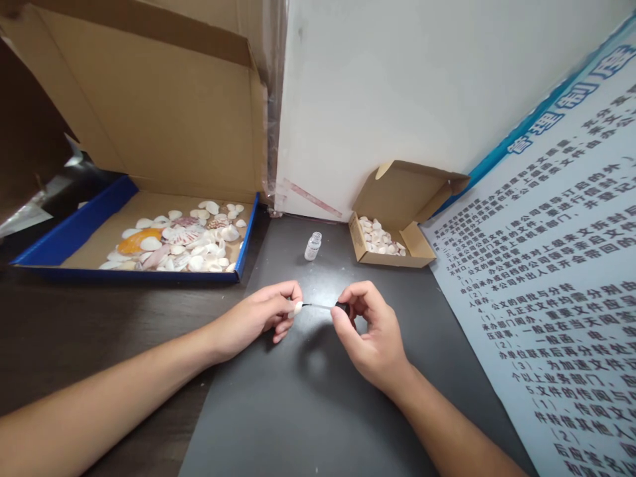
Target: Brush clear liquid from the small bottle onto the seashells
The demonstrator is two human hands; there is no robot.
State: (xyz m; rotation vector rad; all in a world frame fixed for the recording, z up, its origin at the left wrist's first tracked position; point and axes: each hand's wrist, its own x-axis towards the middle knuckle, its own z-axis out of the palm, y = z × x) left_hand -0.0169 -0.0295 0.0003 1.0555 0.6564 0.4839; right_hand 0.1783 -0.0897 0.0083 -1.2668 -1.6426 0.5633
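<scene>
My left hand (273,309) pinches a small white seashell (297,309) between thumb and fingertips. In my right hand (368,331) is a brush with a black cap (342,307), gripped by the cap. Its thin stem (318,306) points left, and the dark brush tip is at the shell's edge; whether it touches I cannot tell. Both hands are above the dark grey mat. Just beyond them a small clear glass bottle (313,247) with a white label stands upright, its neck uncapped.
At the left, an open blue-edged cardboard box (99,228) holds many shells, among them an orange one (136,241). A smaller open cardboard box (418,245) with white shells stands at the back right. A white wall panel (397,86) rises behind, and a printed sheet (536,278) lines the right.
</scene>
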